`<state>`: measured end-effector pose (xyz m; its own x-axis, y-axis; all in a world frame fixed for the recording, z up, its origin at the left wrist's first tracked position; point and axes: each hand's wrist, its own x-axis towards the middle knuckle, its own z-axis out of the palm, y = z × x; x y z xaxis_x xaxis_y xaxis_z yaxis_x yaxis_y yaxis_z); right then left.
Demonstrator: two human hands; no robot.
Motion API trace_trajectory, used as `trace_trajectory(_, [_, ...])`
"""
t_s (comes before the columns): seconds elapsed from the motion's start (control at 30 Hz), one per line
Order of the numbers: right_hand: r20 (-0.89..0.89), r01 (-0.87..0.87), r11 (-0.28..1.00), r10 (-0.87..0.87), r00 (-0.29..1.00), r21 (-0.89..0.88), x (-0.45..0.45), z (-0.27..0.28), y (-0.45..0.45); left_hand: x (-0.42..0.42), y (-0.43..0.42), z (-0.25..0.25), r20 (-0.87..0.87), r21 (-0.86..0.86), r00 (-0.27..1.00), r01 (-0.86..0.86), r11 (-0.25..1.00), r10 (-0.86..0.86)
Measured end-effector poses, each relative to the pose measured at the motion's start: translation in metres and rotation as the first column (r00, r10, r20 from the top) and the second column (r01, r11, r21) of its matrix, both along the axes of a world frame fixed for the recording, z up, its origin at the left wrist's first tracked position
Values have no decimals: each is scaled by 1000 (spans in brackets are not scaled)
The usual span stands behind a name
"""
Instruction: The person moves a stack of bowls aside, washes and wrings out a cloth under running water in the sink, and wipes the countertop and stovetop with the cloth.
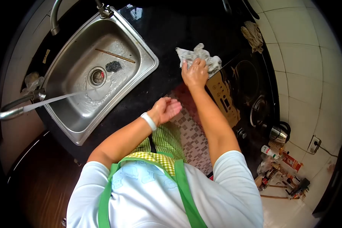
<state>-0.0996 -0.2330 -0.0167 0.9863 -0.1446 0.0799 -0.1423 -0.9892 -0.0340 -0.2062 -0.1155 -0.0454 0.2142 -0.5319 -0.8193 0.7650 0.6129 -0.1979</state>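
My right hand (195, 74) presses on a crumpled white-and-grey cloth (198, 54) lying on the black countertop (161, 26), beside the stove's edge. Its fingers bend over the near side of the cloth, and the fingertips are partly hidden. Held near my waist at the counter's front edge, my left hand (166, 110) is turned palm up, fingers loosely extended and holding nothing. A white band (149, 121) circles the left wrist.
Water runs from a tap (12, 113) into the steel sink (148, 65), where a dark scrubber (113, 66) and a thin stick (115, 56) lie. To the right are a stove (245, 81), another cloth (252, 36), a kettle (279, 133) and several bottles and packets.
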Motion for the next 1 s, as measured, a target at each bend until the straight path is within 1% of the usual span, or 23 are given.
trace_trajectory(0.03, [77, -10, 1000, 12, 997, -19, -6, -9, 2, -3, -7, -12, -3, 71, 994, -111, 991, 112])
trace_trajectory(0.07, [151, -19, 999, 24, 988, -39, -10, -16, 1, -4, -15, -23, 14, 45, 974, -226, 973, 225])
trace_trajectory(0.1, [160, -13, 999, 19, 987, -43, -17, -17, 4, -2, -21, -31, 50, 41, 970, -242, 969, 239])
trace_trajectory(0.17, [127, 5, 1000, -8, 992, 22, -32, -16, 12, 4, -32, -45, 93, 34, 964, -253, 967, 249])
trace_trajectory(0.23, [39, 13, 993, -18, 999, 119, -50, -13, 15, 8, -44, -53, 63, -40, 923, -378, 925, 379])
trace_trajectory(0.27, [-6, 26, 985, -25, 1000, 173, -55, -10, 11, 11, -50, -58, 66, -45, 928, -365, 930, 367])
trace_trajectory(0.3, [-76, 63, 970, -46, 996, 233, -59, -3, 7, 15, -53, -57, 70, -118, 924, -368, 923, 377])
trace_trajectory(0.33, [-76, 72, 970, -55, 996, 232, -65, 2, 1, 17, -55, -48, 70, -188, 918, -372, 909, 390])
trace_trajectory(0.37, [-107, 72, 965, -46, 993, 254, -72, 6, -5, 18, -58, -39, 136, -183, 911, -362, 914, 388])
trace_trajectory(0.4, [-135, 67, 958, -30, 990, 278, -78, 9, -12, 18, -64, -42, 134, -183, 910, -367, 912, 393])
trace_trajectory(0.53, [-122, 58, 962, -26, 992, 268, -122, 1, -49, 14, -78, -40, 182, -94, 917, -342, 935, 354])
trace_trajectory(0.6, [-100, 76, 957, -50, 994, 281, -144, -1, -68, 11, -85, -45, 109, 85, 965, -248, 965, 238])
trace_trajectory(0.63, [-101, 100, 961, -76, 992, 256, -154, -4, -80, 10, -87, -44, 100, 70, 958, -276, 959, 268])
trace_trajectory(0.7, [-103, 135, 962, -114, 988, 237, -171, -6, -104, 13, -86, -40, 115, 148, 974, -211, 966, 195])
trace_trajectory(0.73, [45, 46, 819, -88, 995, 572, -179, -5, -117, 14, -85, -41, 123, 158, 979, -181, 971, 163])
trace_trajectory(0.77, [196, -94, 574, -119, 973, 813, -188, -6, -129, 15, -84, -42, 136, 159, 980, -164, 974, 143])
trace_trajectory(0.8, [131, -28, 364, -261, 957, 931, -200, -11, -143, 17, -84, -39, 131, 168, 983, -150, 974, 129])
trace_trajectory(0.83, [23, 26, 133, -359, 933, 991, -212, -3, -156, 18, -83, -44, 142, 159, 984, -133, 978, 111])
trace_trajectory(0.87, [83, -56, 74, -449, 890, 996, -223, 4, -165, 19, -82, -50, 151, 149, 984, -115, 982, 93])
trace_trajectory(0.9, [100, -134, -18, -575, 812, 991, -230, 24, -165, 20, -82, -49, 160, 147, 984, -101, 984, 77])
trace_trajectory(0.93, [81, -155, -58, -647, 758, 986, -248, 27, -179, 21, -81, -51, 155, 147, 985, -93, 985, 70])
trace_trajectory(0.97, [-3, -131, -134, -711, 703, 982, -272, 25, -200, 22, -82, -53, 149, 149, 986, -93, 984, 71])
trace_trajectory(1.0, [-83, -233, -288, -776, 625, 929, -291, 24, -216, 22, -82, -53, 145, 150, 987, -98, 984, 76])
